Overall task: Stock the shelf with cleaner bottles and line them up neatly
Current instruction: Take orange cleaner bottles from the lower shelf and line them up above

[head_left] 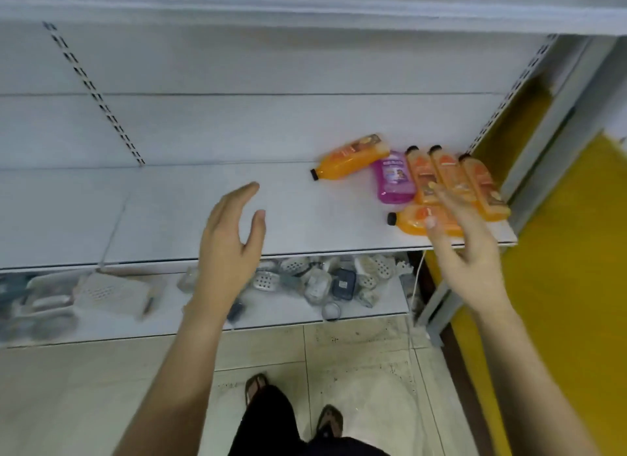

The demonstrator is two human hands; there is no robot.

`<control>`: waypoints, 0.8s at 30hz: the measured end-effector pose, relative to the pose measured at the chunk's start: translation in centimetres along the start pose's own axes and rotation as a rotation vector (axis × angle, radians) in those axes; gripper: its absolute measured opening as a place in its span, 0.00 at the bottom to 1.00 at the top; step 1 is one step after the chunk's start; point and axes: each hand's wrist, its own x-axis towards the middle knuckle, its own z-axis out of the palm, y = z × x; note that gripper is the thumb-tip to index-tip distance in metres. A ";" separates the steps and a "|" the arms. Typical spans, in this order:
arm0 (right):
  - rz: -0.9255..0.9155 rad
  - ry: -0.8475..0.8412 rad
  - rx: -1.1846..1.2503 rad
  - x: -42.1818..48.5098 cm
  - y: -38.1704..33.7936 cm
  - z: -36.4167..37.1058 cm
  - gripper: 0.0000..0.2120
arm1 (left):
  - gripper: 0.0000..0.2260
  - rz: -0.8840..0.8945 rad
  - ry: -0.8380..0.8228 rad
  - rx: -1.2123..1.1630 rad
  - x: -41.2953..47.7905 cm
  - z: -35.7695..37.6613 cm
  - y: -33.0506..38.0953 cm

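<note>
- This is a shop aisle: a white metal display shelf (237,211) hangs on slotted upright rails (98,99), the kind used in stores.
- Several identical orange plastic bottles with black caps (349,158) and one purple bottle (395,180) lie together as stock.
- The lower white shelf (288,306) holds packaged small goods (325,279).
- Pale floor tiles (356,353) run below.

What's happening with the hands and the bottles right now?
Both hands open: left hand empty over bare shelf, right hand above the orange bottles. Bottles all lying down, one purple bottle among them. Nothing blocking.
</note>
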 end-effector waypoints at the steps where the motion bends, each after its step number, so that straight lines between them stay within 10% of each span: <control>1: 0.083 -0.003 0.017 -1.2 1.9 0.3 0.19 | 0.15 -0.040 -0.049 -0.013 -0.8 1.6 -0.4; 12: 0.630 -0.222 -0.057 -9.2 13.8 4.2 0.27 | 0.15 -0.351 -0.400 0.039 -2.6 13.4 -4.3; 24: 0.630 -0.085 -0.181 -1.8 18.6 3.0 0.24 | 0.19 -0.357 -0.660 0.009 7.5 27.4 -2.4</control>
